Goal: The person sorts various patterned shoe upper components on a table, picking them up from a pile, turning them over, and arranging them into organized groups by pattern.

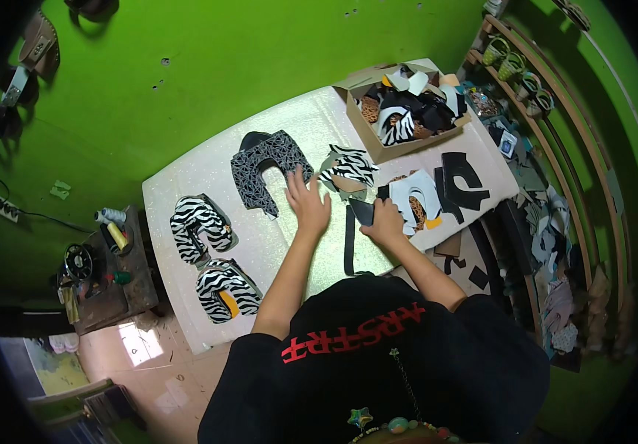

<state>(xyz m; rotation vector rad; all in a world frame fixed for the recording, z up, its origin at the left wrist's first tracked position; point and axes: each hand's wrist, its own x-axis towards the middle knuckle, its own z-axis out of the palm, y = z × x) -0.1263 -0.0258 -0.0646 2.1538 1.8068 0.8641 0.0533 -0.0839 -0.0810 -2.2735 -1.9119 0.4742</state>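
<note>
My left hand point(308, 201) lay open on the desk point(186, 192); my right fingers point(378, 222) gripped a dark piece point(362, 212), which I judged could slip.

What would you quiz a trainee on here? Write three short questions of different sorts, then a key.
1. True or false: the right hand holds a dark flat piece.
2. Multiple choice: the cardboard box of cut pieces sits at the table's (A) near left corner, (B) far right corner, (C) middle.
3. Fill in: the two stacks at the table's left carry a black-and-white ____ pattern.

Key: 1 true. 2 B. 3 zebra. Also note: the left hand lies flat, fingers spread, on the white table beside a dark patterned U-shaped piece.
</note>
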